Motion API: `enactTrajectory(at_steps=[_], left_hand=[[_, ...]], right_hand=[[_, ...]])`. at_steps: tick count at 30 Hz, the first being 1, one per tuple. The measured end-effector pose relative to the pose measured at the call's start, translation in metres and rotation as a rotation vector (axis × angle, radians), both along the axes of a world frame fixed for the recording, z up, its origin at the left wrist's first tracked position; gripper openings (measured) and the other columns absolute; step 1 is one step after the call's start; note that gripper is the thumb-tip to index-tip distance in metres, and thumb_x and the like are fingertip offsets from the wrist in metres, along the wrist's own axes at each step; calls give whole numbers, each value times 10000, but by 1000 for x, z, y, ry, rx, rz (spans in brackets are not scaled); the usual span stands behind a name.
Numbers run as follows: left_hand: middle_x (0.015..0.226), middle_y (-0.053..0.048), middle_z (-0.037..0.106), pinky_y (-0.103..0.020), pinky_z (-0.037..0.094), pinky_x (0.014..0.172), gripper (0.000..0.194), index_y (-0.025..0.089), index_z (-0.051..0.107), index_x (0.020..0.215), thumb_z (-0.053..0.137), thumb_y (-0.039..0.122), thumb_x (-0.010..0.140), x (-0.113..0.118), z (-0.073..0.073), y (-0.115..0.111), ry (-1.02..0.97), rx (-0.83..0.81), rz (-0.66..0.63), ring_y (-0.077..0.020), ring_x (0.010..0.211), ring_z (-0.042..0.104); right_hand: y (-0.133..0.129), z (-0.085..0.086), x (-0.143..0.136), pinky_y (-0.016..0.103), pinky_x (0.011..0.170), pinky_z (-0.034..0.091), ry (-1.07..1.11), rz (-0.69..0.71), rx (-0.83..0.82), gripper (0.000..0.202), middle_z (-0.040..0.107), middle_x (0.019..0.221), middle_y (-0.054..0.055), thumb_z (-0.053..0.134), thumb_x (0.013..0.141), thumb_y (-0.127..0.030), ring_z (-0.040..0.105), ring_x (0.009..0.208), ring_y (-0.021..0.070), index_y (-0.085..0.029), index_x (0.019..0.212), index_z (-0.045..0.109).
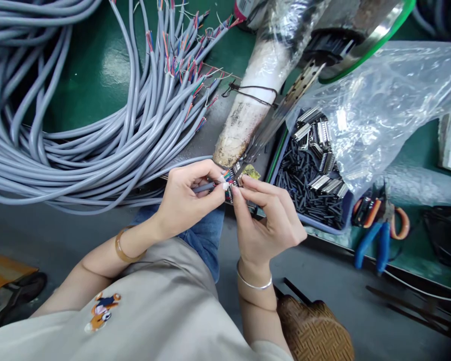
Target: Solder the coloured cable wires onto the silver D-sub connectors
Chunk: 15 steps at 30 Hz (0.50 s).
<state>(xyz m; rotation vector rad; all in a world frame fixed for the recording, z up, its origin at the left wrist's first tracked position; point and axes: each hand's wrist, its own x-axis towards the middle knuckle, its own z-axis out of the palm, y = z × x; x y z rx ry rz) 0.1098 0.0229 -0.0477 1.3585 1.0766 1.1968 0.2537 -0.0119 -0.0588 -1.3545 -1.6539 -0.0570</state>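
Between thumb and fingers, my left hand (191, 193) pinches the end of a grey cable (203, 188) whose coloured wires (228, 176) fan out to the right. My right hand (268, 213) is closed in a pinch on a small metal connector (236, 188) at the wire ends. Fingertips hide part of the connector, so I cannot tell which wires are attached. Just above the hands is the tip of a white, stained nozzle (227, 145) bound with dark wire. A yellow sponge piece (251, 172) lies close to my right fingertips.
A large bundle of grey cables (108, 145) with stripped ends spreads over the green table at left. A blue bin (315, 223) holds black tubes (300, 185) and metal connectors (317, 135). Clear plastic (394, 95) overhangs it. Blue-handled pliers (374, 245) and orange-handled scissors (402, 224) lie right.
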Motion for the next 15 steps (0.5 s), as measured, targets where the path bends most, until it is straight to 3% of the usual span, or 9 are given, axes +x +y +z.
enactTrajectory(at_steps=[11,15], left_hand=[[685,-7,652,-201,496,584,158,169,608,699,748,203,765,-2,-4,4,-80,-150,-57,-110,649,616],[749,-23,691,-197,486,597,123,159,611,698,717,174,758,-1,-7,3,-87,-155,-87,-100,661,617]], right_hand=[[-5,1,3,263,776,638,-105,47,-10,177,810,1053,48,762,855,-110,790,880,165,-223,886,630],[-8,-1,11,252,727,636,-63,71,-34,185,812,1006,21,741,869,-95,797,876,166,-220,964,643]])
